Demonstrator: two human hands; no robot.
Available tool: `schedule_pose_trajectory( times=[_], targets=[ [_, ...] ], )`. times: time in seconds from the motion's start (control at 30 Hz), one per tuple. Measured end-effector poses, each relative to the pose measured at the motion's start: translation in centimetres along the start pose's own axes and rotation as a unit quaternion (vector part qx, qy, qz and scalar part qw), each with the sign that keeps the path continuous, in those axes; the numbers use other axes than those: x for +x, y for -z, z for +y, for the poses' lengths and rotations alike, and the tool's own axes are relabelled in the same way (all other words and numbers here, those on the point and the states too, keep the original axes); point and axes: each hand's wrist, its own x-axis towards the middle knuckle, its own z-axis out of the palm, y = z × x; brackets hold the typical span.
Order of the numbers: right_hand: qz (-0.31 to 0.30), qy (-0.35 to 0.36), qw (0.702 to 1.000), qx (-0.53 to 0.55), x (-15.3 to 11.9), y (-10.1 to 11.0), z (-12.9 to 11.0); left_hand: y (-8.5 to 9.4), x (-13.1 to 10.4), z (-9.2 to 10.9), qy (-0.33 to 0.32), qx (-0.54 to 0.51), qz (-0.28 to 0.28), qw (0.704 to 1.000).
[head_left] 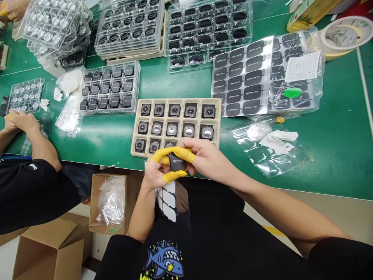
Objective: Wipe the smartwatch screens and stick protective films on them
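A black smartwatch case (177, 163) with HiFuture lettering on its face is between my two hands, over the table's front edge. My left hand (154, 173), in yellow finger cots, grips the case by its sides. My right hand (205, 157) pinches its upper right edge, with a yellow-cotted thumb at the face; the fingers behind are partly hidden. Just beyond stands a beige tray (176, 101) of watch cases lying back side up; my hands cover part of its front row. Below my left hand hangs a sheet with white rounded label shapes (169, 202).
Clear trays of watch cases (109, 87) and stacked trays (128, 23) stand further back. HiFuture label sheets (240, 77), a plastic bag (271, 144) and tape rolls (344, 35) lie rightward. A co-worker's hands (23, 120) are at left, above cardboard boxes (49, 245).
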Motion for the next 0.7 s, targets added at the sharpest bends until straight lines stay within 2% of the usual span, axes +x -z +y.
schedule_pose_trajectory(
  times=[0.17,0.33,0.43,0.5,0.57,0.63,0.7],
  targets=[
    [0.001,0.001,1.000,0.011,0.3,-0.2,0.2,0.4,-0.2,-0.2,0.012,0.011,0.002,1.000],
    [-0.023,0.000,1.000,0.018,0.4,0.0,0.3,0.1,-0.4,0.2,0.027,-0.042,-0.015,0.999],
    [0.010,0.034,0.997,-0.070,-0.6,1.1,0.1,0.0,-0.4,0.5,0.024,-0.080,-0.011,0.996],
    [0.085,0.054,0.985,-0.143,-1.8,2.7,0.3,0.1,-0.4,0.8,0.021,-0.086,0.015,0.996],
    [0.201,0.061,0.960,-0.184,-3.3,5.5,1.2,0.2,-0.4,0.9,0.014,-0.075,0.042,0.996],
    [0.359,0.056,0.904,-0.224,-5.1,9.0,2.6,0.3,-0.4,1.1,-0.003,-0.053,0.064,0.997],
    [0.501,0.007,0.818,-0.284,-7.2,12.8,4.4,0.3,-0.4,1.4,-0.028,-0.024,0.090,0.995]
  ],
)
